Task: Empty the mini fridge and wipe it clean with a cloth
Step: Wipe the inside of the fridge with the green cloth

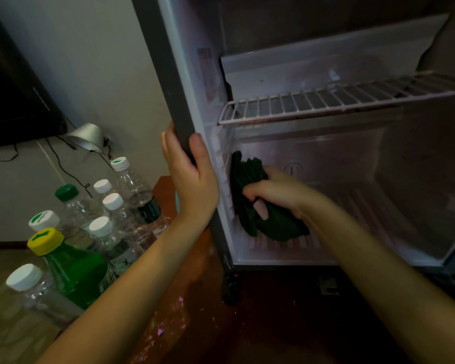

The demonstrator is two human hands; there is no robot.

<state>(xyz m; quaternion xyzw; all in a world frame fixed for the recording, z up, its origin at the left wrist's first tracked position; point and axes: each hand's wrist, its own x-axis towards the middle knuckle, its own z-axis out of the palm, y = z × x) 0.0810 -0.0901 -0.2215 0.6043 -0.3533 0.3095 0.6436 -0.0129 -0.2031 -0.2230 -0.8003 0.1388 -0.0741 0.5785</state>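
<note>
Fridge [378,206]: open, holding only a wire shelf [326,99] and my cloth.
Cloth [247,177]: dark green; soft and light, I judge; wadded against the lower left inner wall; best gripped bunched.
Right hand [276,190]: fingers curled round the cloth, pressing it there.
Left hand [192,179]: clasps the fridge's front edge, steadying it.
Bottles [103,227]: standing outside, to the left.
</note>
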